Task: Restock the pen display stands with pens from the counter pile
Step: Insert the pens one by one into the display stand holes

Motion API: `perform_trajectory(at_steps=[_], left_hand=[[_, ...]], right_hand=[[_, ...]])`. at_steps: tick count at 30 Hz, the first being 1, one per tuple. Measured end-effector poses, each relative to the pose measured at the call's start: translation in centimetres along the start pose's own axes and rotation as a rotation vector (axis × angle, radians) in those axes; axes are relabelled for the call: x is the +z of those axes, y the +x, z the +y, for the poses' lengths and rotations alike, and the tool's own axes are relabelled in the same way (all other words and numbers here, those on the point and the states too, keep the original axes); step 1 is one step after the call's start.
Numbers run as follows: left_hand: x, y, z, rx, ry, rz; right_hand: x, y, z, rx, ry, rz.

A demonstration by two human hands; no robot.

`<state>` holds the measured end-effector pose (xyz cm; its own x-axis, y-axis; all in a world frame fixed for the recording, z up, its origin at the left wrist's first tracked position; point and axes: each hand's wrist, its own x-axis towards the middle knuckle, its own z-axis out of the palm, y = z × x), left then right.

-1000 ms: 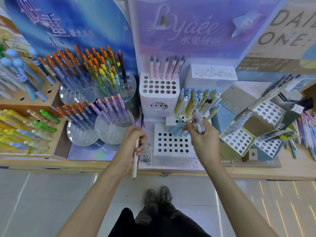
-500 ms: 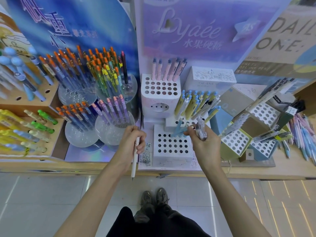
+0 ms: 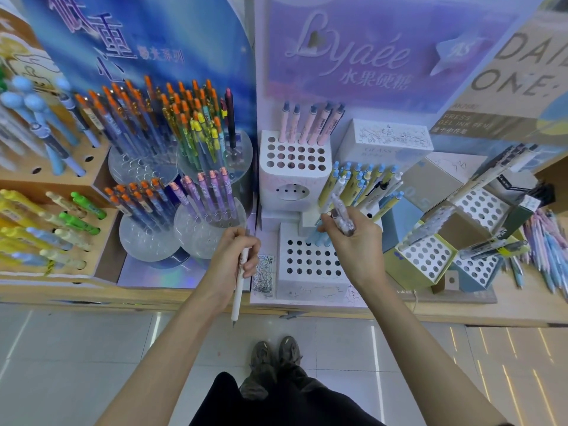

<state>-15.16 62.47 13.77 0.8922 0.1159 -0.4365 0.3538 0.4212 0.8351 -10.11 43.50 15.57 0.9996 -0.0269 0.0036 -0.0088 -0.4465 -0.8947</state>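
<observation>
Near the front edge of the counter [image 3: 507, 305], the white holed stand [image 3: 310, 265] sits between both hands, most holes unfilled. Over its back corner the right hand [image 3: 353, 244] is curled round a small bundle of clear pens [image 3: 342, 215], perhaps two or three; blur hides the count. Left of it, the left hand [image 3: 233, 256] grips a white pen [image 3: 238, 290] by the upper barrel, tip down. Such pens should be light, stiff and smooth, so a mid-barrel pinch suits slotting; this one is slim, with a dark point.

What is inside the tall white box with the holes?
Five pink pens stand in the white box's back row. Other holes look dark. The pens' lower ends are hidden inside.
</observation>
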Motion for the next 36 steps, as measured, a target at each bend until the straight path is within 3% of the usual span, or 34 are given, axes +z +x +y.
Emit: perform_trajectory(at_steps=[13, 17, 26, 29, 32, 36], left_hand=[[0.3, 1.3, -0.2, 0.004, 0.029, -0.013], [0.7, 1.4, 0.0, -0.009, 0.035, -0.031], [2.7, 1.7, -0.5, 0.059, 0.366, -0.036], [3.7, 2.2, -0.6, 0.117, 0.463, -0.056], [4.8, 2.7, -0.5, 0.197, 0.566, -0.080], [6.2, 3.4, -0.1, 0.271, 0.676, -0.042]], right_hand=[[0.2, 0.1, 1.2, 0.045, 0.028, 0.115], [1.3, 0.5, 1.2, 0.063, -0.019, 0.058], [1.9, 0.6, 0.9, 0.137, -0.043, -0.086], [0.4, 0.3, 0.3, 0.094, 0.120, 0.003], [-2.0, 1.6, 0.4, 0.100, 0.130, 0.056], [-3.3, 3.0, 0.7, 0.159, 0.006, -0.186]])
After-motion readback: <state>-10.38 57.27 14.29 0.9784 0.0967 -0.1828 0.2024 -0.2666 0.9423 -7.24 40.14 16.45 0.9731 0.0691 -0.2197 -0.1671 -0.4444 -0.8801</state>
